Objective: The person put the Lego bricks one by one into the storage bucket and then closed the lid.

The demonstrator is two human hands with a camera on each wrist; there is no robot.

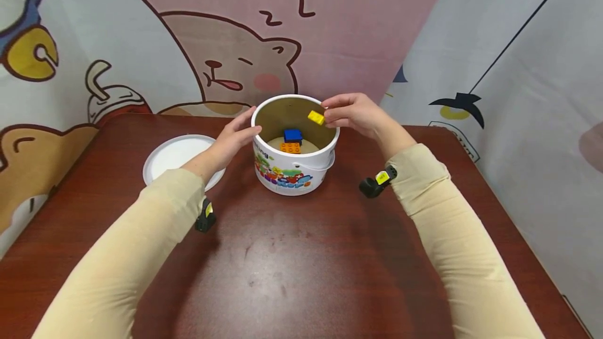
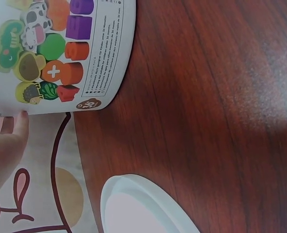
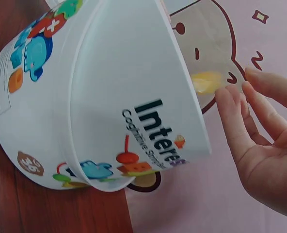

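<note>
A white bucket (image 1: 282, 175) with printed colourful toy pictures stands uncovered on the table. My left hand (image 1: 231, 137) rests against its left side, fingers fairly straight and fingertips right at the rim. Above the right part of the opening is my right hand (image 1: 355, 114), thumb and fingers spread a little apart. A yellow toy brick (image 1: 316, 117) is just off its fingertips; in the right wrist view this brick (image 3: 206, 82) looks blurred, with a small gap to the fingers. Inside the bucket lie a blue brick (image 1: 293, 136) and an orange brick (image 1: 290, 148).
A round white lid (image 1: 171, 156) lies on the brown table (image 1: 282, 255) left of the bucket, partly behind the left forearm. The bucket's white handle (image 1: 325, 166) hangs down at its right front. Behind the table hangs a cartoon-printed cloth (image 1: 348, 25).
</note>
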